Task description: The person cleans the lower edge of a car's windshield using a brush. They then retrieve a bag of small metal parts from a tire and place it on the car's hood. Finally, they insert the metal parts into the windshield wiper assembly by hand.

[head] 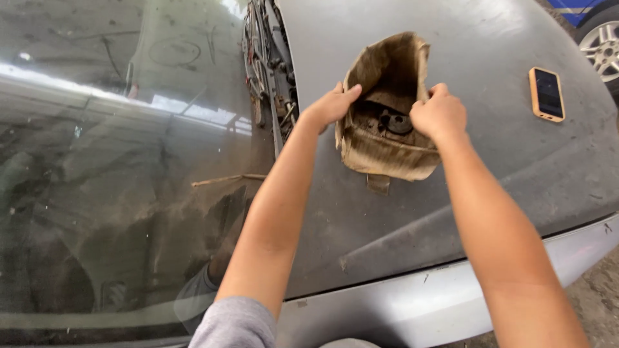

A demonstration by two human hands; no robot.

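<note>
A worn tan cloth pouch [387,148] rests on the grey car hood [490,180], its mouth held wide. My left hand [332,106] grips the pouch's left edge and my right hand [440,115] grips its right edge. Inside the pouch lie dark metal parts [387,119], one of them ring-shaped. The flap of the pouch stands up behind the opening.
A phone in an orange case [547,94] lies on the hood to the right. The dusty windscreen [122,167] fills the left, with the exposed wiper mechanism [271,71] along its base. A car wheel [603,45] shows at the top right.
</note>
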